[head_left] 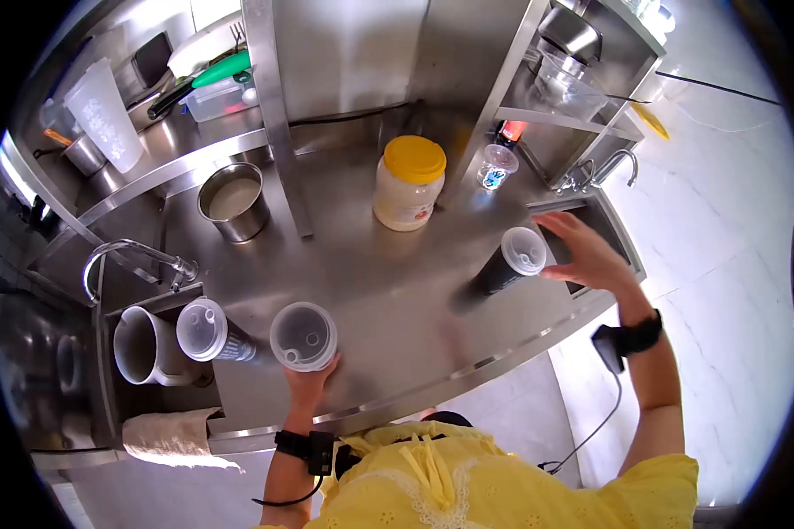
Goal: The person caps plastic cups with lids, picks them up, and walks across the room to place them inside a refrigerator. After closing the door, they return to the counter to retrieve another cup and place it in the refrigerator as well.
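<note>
- Black lidded cup (510,262) stands on the steel counter (388,304), just beside our right hand (582,251), its fingers spread apart.
- Our left hand (310,377) meets a second lidded cup (303,335); hidden fingers mean we cannot tell its grip.
- We best hold cups low, upright, without pressing the lids.

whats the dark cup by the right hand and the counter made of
The cup seems smooth plastic or coated paper; its dark sides leave that open. Its translucent lid suggests plastic. The counter looks satin stainless steel, from its grey sheen and blurred reflections.
</note>
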### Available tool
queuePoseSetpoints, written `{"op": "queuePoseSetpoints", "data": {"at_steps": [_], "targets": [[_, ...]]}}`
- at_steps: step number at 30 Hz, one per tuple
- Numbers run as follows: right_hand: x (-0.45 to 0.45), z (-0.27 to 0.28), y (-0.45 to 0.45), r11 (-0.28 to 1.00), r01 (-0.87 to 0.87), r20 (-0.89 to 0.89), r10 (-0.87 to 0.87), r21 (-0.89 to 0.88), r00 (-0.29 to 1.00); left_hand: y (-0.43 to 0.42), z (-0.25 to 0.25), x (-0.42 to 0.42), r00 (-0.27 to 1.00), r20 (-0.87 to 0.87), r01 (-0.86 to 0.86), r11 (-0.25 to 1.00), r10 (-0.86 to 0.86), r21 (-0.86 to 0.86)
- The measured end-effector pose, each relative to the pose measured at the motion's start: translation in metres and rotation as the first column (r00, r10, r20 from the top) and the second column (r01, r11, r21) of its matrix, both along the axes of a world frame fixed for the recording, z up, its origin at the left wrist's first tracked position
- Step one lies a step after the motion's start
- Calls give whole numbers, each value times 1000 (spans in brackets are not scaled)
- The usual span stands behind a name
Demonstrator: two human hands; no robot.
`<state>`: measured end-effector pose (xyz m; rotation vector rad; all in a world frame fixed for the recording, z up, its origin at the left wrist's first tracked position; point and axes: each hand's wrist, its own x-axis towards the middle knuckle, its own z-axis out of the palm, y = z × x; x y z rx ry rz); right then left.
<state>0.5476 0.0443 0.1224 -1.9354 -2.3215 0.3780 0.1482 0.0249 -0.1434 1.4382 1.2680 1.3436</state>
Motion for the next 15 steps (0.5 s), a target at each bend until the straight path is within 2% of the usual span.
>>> {"op": "queuePoseSetpoints", "data": {"at_steps": [1,4,5,6,7,9,10,11,13,14,15], "targets": [[7,-20,6,1000,-25,14,25,11,1000,-5,8,0,999,45,-10,1000,8,30],[17,-51,21,997,-70,66,71,-28,995,-29,28,3,991,126,-51,998,55,-32],[21,-58,25,995,-100,107,102,-31,989,-37,33,-10,858,-510,106,952,58,288],[23,-68,33,988,-154,143,156,-27,977,-53,35,-8,999,-27,24,1000,-24,-4],[27,-77,40,987,-139,97,147,-86,984,-69,37,-7,984,172,-31,997,44,-77],[28,-82,45,974,-134,27,141,-180,990,-103,40,-1,799,555,-142,969,231,-201],[24,-81,47,969,-132,-5,134,-207,991,-118,66,5,921,321,-236,972,222,6],[31,-90,48,976,-170,23,175,-137,984,-139,48,-1,961,75,-269,962,265,54],[40,-101,53,963,-239,34,245,-127,969,-179,63,6,892,276,-354,933,358,-68],[48,-109,55,953,-276,-29,274,-121,961,-202,53,10,777,491,-402,911,394,-94],[53,-120,58,921,-389,105,387,-5,916,-221,59,13,750,417,-530,844,513,-83]]}}
